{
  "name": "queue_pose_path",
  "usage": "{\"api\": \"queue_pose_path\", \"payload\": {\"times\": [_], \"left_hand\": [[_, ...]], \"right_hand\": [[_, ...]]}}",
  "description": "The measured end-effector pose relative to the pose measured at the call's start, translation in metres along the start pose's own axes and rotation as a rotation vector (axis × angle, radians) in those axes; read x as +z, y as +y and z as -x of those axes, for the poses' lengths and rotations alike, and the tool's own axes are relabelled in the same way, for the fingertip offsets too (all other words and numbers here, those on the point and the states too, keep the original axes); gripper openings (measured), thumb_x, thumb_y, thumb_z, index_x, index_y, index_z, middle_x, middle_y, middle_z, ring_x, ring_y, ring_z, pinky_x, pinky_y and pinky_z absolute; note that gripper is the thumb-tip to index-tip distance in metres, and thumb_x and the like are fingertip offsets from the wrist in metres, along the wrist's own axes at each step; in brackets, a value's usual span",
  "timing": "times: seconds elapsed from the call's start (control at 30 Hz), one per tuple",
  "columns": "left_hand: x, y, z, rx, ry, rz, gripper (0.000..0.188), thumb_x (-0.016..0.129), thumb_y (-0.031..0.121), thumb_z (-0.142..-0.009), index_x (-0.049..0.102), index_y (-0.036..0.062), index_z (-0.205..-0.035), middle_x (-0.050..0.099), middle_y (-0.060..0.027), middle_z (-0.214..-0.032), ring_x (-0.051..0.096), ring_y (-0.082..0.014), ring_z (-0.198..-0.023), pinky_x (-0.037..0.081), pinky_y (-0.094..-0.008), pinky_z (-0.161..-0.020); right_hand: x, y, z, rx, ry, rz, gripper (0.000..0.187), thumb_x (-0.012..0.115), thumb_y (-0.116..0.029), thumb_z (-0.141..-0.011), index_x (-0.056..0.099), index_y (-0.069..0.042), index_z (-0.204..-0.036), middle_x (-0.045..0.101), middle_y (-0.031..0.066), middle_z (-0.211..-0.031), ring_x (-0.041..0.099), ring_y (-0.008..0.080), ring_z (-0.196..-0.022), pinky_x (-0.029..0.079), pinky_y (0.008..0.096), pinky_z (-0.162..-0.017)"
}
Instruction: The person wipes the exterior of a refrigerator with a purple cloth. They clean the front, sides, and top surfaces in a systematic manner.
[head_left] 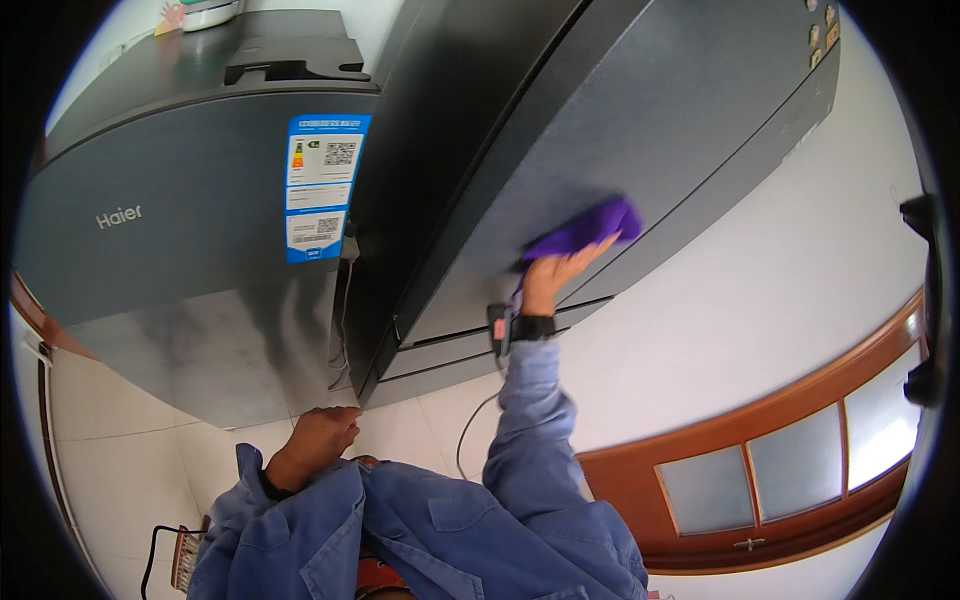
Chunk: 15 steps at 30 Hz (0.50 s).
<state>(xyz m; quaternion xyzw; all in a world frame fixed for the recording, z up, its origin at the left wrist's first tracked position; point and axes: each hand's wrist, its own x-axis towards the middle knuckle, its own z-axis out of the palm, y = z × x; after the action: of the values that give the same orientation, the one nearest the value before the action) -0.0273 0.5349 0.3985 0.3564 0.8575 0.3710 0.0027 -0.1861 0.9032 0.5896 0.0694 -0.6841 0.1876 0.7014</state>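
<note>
"Where is the purple cloth (592, 226)?"

"Under and beyond the fingers of the right hand (556, 274), against the dark refrigerator door (610, 120); blur hides whether they grip it or lie flat."

"And the left hand (320, 438)?"

"Well apart from those fingers, its own partly bent; whether they close fully cannot be told."
</note>
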Motion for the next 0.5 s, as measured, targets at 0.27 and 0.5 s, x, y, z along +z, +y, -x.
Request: {"api": "queue_pose_path", "payload": {"times": [0.27,0.5], "left_hand": [[0.011,0.011,-0.021,0.030,0.011,-0.036,0.024,0.066,0.018,-0.091,0.065,0.0051,-0.111,0.071,-0.0160,-0.092,0.069,-0.0359,-0.083,0.055,-0.0453,-0.074],[0.001,0.006,-0.013,-0.052,0.081,0.016,0.024,0.067,0.016,-0.090,0.065,0.0048,-0.111,0.072,-0.0170,-0.092,0.069,-0.0364,-0.082,0.055,-0.0451,-0.074]], "right_hand": [[0.018,0.058,-0.242,-0.286,0.070,0.052,0.048,0.048,-0.016,-0.103,0.045,0.003,-0.148,0.047,0.0212,-0.152,0.035,0.0430,-0.144,0.022,0.0465,-0.123],[-0.003,0.146,-0.109,0.137,0.222,-0.082,0.046,0.051,-0.024,-0.105,0.046,0.006,-0.140,0.052,0.0191,-0.140,0.050,0.0296,-0.127,0.036,0.0421,-0.111]]}}
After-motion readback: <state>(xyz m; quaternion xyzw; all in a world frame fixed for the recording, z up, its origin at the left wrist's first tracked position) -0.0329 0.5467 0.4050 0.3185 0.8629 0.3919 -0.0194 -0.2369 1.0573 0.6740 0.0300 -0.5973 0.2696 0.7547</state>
